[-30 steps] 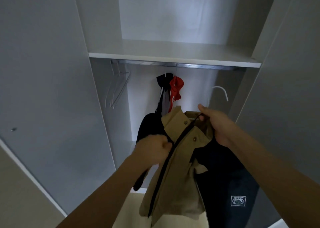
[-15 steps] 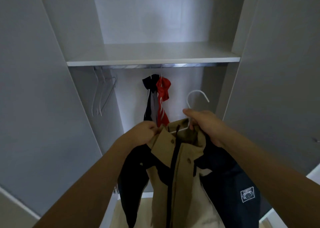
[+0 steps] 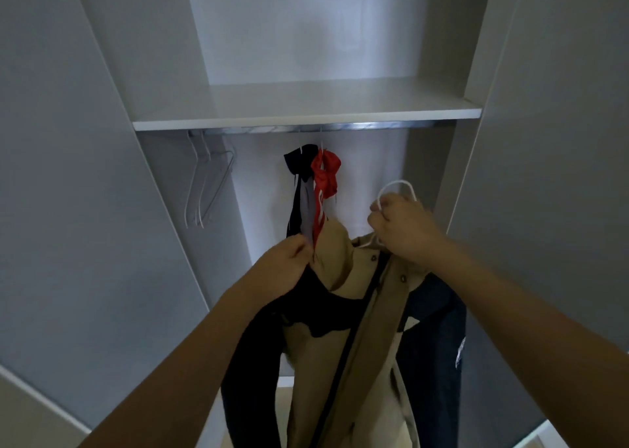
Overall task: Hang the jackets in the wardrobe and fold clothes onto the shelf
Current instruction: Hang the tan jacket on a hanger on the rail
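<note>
2 hands raised: left hand pinches jacket collar, right hand grips hanger.

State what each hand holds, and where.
The right hand grips the white hanger at its neck, below the hook. The left hand pinches the tan and navy jacket at its shoulder.

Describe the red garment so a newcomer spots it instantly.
Find the metal rail under the wardrobe shelf. Near its middle hang two garments; the red garment is the right one, bright beside the dark garment, above the left hand.
</note>
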Available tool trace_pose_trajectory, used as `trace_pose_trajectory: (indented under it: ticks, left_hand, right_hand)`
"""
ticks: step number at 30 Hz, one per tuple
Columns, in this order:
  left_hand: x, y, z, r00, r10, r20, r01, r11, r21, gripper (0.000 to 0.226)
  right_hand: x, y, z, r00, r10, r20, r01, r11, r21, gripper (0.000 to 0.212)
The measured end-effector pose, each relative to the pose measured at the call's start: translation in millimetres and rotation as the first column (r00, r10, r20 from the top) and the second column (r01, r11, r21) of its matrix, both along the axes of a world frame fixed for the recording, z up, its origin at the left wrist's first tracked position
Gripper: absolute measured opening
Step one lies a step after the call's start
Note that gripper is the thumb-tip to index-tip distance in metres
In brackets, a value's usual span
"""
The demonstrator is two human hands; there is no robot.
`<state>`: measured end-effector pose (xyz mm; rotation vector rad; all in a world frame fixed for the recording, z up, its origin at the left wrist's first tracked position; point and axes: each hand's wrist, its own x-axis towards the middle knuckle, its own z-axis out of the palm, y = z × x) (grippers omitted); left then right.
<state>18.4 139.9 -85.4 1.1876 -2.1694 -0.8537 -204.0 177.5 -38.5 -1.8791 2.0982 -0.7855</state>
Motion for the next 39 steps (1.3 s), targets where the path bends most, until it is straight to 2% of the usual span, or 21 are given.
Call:
trace_pose_trajectory:
  ticks: [2,4,5,7,10,14,18,21,25,28,32,34,35,36,39]
  left_hand:
    - [27.9,-5.6,-5.6,0.965,-0.127,0.228,0.125,0.992,0.024,0.021]
    - [48.3,0.5,-7.7,0.896,-0.2,0.397,0.095,0.958,0.27,0.028]
    - [56.8,3.1,-11.9,0.86,-0.225,0.458,0.065,0.939,0.338,0.029]
    - [73.2,9.4,-20.3,0.836,-0.216,0.505,0.038,0.94,0.339,0.021]
    - [97.1,21.7,-30.4,0.896,-0.085,0.436,-0.053,0.954,0.295,0.024]
    - [123.0,35.4,-35.3,0.963,0.145,0.229,-0.213,0.927,0.31,0.023]
    - [139.7,43.7,-34.8,0.941,0.328,0.078,-0.331,0.856,0.397,0.027]
    - [147.7,43.3,-38.4,0.896,0.443,0.026,-0.409,0.802,0.436,0.028]
    - [150.6,25.2,-43.1,0.851,0.524,0.035,-0.483,0.755,0.442,0.025]
    - [146.3,0.5,-36.4,0.821,0.566,0.068,-0.537,0.728,0.426,0.025]
    - [142.7,-26.3,-27.1,0.801,0.592,0.093,-0.578,0.722,0.381,0.025]
    - [152.6,-41.8,-29.1,0.796,0.591,0.134,-0.602,0.749,0.277,0.032]
    - [158.5,-49.7,-34.3,0.791,0.586,0.173,-0.611,0.75,0.254,0.027]
    - [162.6,-55.8,-36.9,0.78,0.592,0.203,-0.625,0.737,0.255,0.022]
    - [166.5,-73.7,-43.1,0.768,0.584,0.263,-0.639,0.728,0.248,0.024]
  right_hand:
    - [8.2,-4.4,-6.9,0.984,0.002,0.177,0.001,1.0,-0.017,0.031]
    - [24.4,-12.3,-14.8,0.975,0.027,0.22,-0.029,1.0,0.009,0.036]
    - [34.7,-17.9,-19.4,0.972,0.052,0.229,-0.057,0.998,0.019,0.039]
    - [57.7,-29.2,-25.9,0.971,0.09,0.222,-0.096,0.995,0.014,0.044]
    - [93.3,-45.5,-28.7,0.968,0.16,0.192,-0.16,0.987,-0.02,0.045]
    - [138.8,-68.4,-24.5,0.968,0.215,0.126,-0.21,0.976,-0.056,0.043]
    - [182.0,-90.6,-25.6,0.974,0.228,0.011,-0.228,0.974,-0.016,0.045]
    - [209.7,-107.2,-28.2,0.965,0.255,-0.06,-0.254,0.967,0.023,0.044]
    - [232.2,-136.8,-37.3,0.958,0.275,-0.075,-0.254,0.943,0.215,0.042]
    - [237.6,-164.9,-40.7,0.955,0.295,0.03,-0.291,0.914,0.283,0.037]
    - [241.0,-199.5,-43.8,0.922,0.252,0.295,-0.344,0.884,0.317,0.041]
    - [244.3,-214.7,-48.5,0.895,0.24,0.376,-0.366,0.877,0.312,0.041]
    - [246.1,-221.8,-53.2,0.874,0.244,0.419,-0.392,0.866,0.312,0.04]
    - [247.7,-228.8,-57.8,0.848,0.253,0.466,-0.427,0.848,0.315,0.039]
    - [248.6,-245.7,-69.4,0.789,0.278,0.548,-0.526,0.767,0.368,0.036]
